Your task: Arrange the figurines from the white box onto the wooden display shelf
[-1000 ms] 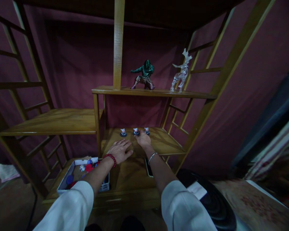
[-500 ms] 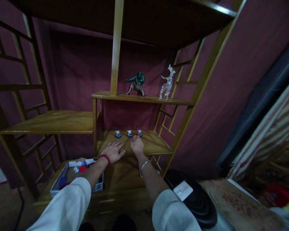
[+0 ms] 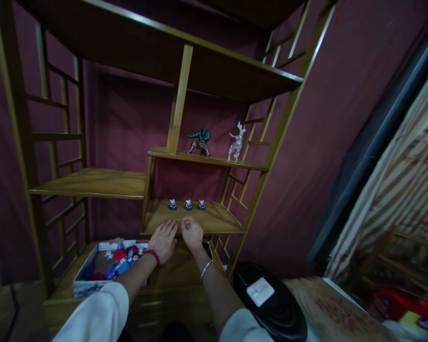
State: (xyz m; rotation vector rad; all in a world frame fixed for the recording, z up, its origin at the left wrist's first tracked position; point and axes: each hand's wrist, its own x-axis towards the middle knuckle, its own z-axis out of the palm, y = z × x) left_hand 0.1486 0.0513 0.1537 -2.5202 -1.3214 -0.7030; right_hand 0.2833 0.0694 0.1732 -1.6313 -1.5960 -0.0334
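Three small cat-like figurines on dark round bases stand in a row on the lower right shelf (image 3: pixel 207 220): a left one (image 3: pixel 173 204), a middle one (image 3: pixel 188 204) and a right one (image 3: pixel 201 204). My left hand (image 3: pixel 164 240), with a red bead bracelet, is at the shelf's front edge, fingers stretched out and holding nothing. Beside it, my right hand (image 3: pixel 192 232) has its fingers curled closed, just in front of the figurines and apart from them. Whatever is inside those fingers, if anything, is hidden.
Below left, an open cardboard box (image 3: pixel 83 287) holds several colourful small toys. On the shelf above stand a green-hooded crouching figure (image 3: pixel 200 141) and a clear deer figurine (image 3: pixel 237 142). A wooden post (image 3: pixel 180 99) divides the shelving. At lower right is a black rounded object (image 3: pixel 285 304) with a white item (image 3: pixel 260 291) on top.
Both hands have drawn back from the figurines toward the shelf's front edge. My view has shifted, showing more of the upper shelving. The three figurines keep their row.
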